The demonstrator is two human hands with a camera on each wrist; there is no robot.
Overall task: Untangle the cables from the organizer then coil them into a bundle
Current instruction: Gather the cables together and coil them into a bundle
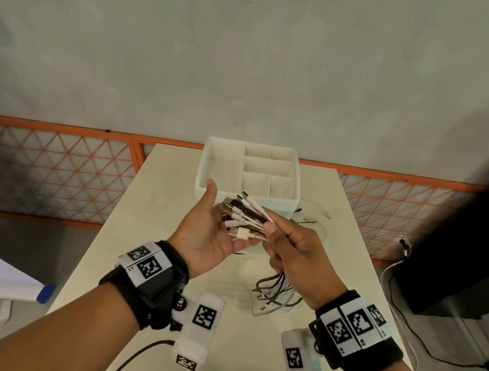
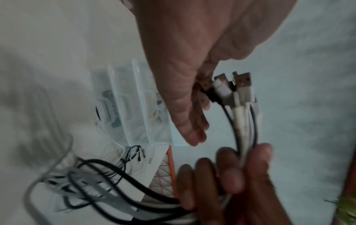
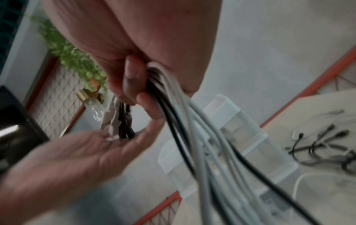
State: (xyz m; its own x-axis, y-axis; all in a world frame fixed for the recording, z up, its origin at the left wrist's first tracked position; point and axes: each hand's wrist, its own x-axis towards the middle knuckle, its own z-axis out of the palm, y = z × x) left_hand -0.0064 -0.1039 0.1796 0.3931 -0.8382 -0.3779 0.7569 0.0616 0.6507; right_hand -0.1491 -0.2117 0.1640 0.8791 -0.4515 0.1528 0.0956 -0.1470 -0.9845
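My right hand (image 1: 288,244) grips a bunch of white and black cables (image 1: 249,215) just behind their plugs, above the middle of the table. The plug ends (image 2: 238,85) point left into the palm of my left hand (image 1: 210,229), which is spread flat with straight fingers and touches the tips. The cables (image 3: 192,129) run out under my right hand and hang in loops (image 1: 276,290) down to the table. The white organizer (image 1: 209,165), with several empty compartments, stands at the far end of the table behind both hands.
More thin black and clear cable ends (image 1: 308,219) lie on the table right of the organizer. The cream table (image 1: 109,248) is narrow, with an orange mesh fence (image 1: 63,171) behind it. A dark cabinet (image 1: 461,246) and floor cords stand at the right.
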